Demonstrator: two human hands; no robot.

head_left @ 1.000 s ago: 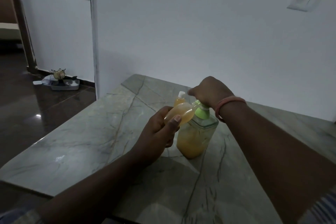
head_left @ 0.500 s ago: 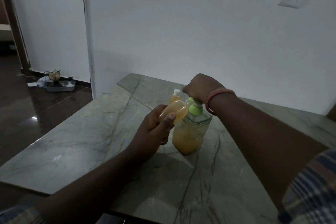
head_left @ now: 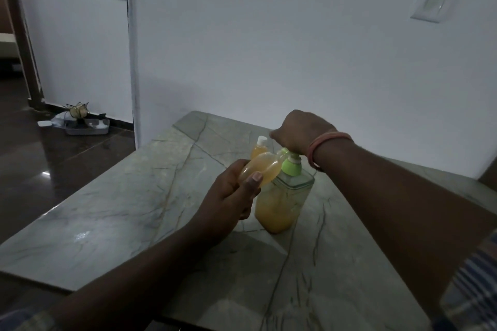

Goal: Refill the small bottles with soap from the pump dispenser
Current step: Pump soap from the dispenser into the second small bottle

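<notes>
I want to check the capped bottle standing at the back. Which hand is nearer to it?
Right. The right hand sits on the dispenser pump, just right of the capped bottle. The left hand holds another small bottle lower, in front of it.

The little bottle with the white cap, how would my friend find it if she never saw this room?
Look at the grey marble table by the white wall. Near its middle stands a big pump dispenser with a green top. The little bottle stands just behind it, untouched, the only one wearing a white cap.
</notes>
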